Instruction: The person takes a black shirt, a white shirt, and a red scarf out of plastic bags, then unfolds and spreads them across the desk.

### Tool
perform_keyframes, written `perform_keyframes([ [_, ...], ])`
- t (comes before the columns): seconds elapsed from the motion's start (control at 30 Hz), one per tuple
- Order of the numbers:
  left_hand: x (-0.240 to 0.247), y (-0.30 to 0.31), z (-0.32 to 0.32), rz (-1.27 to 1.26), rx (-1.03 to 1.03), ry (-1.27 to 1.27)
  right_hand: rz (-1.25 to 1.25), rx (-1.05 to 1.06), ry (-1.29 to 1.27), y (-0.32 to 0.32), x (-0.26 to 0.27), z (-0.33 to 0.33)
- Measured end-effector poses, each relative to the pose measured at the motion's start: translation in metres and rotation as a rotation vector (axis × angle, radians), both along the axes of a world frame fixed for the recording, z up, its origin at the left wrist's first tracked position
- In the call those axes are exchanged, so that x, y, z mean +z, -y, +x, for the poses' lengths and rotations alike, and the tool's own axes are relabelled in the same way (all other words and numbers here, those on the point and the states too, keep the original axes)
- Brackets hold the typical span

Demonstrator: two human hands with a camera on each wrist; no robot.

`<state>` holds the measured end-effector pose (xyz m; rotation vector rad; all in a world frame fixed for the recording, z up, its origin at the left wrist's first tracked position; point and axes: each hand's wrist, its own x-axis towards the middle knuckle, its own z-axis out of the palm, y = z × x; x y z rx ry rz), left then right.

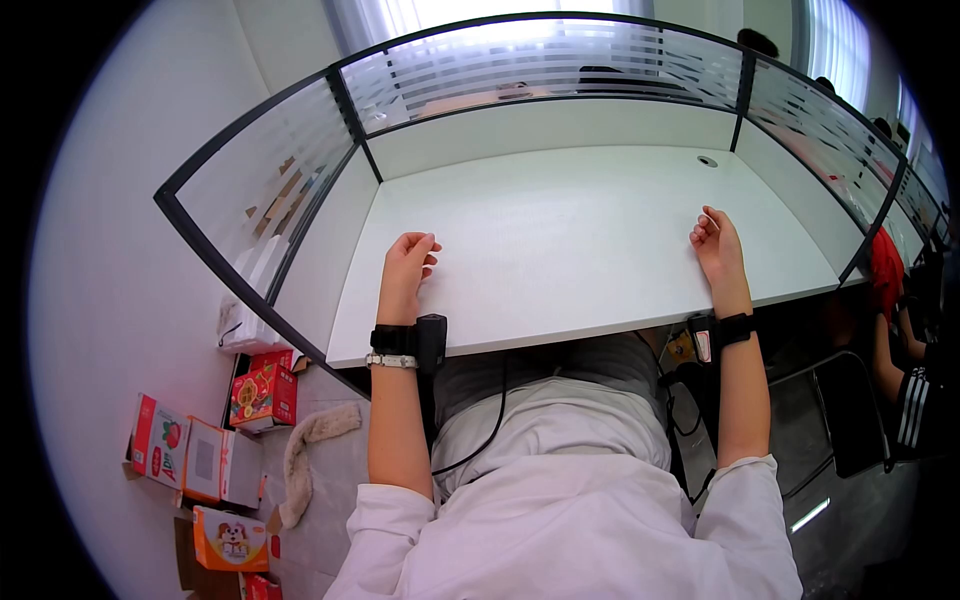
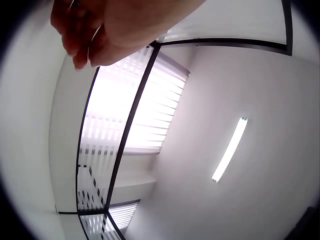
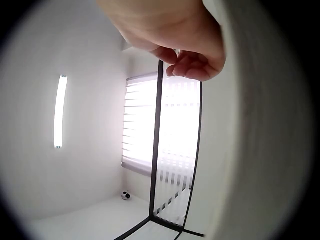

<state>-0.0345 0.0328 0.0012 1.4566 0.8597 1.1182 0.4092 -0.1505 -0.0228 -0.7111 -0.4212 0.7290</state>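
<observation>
My left hand (image 1: pixel 408 268) rests near the left side of the white desk (image 1: pixel 560 240), its fingers loosely curled around nothing. Toward the desk's right side lies my right hand (image 1: pixel 717 247), also with loosely bent fingers and nothing held. Each wrist carries a black strap with a small camera. In the left wrist view the left hand (image 2: pixel 125 25) appears at the top, fingers bent inward. The right wrist view has the right hand (image 3: pixel 175 35) at the top, with thumb and fingers close together.
A framed partition (image 1: pixel 550 80) with striped glass encloses the desk's back and sides. A round cable hole (image 1: pixel 707 161) sits at the back right. On the floor at left are several boxes (image 1: pixel 230 540) and a fluffy strip (image 1: pixel 300 460). A dark chair (image 1: pixel 850 415) stands at right.
</observation>
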Motion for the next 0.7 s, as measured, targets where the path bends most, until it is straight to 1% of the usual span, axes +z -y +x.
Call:
perform_keyframes([
  [0.7,0.0035,0.0037,0.0011,-0.03,-0.011,0.013,-0.004,0.004,0.005,0.0004,0.0011,-0.0005],
])
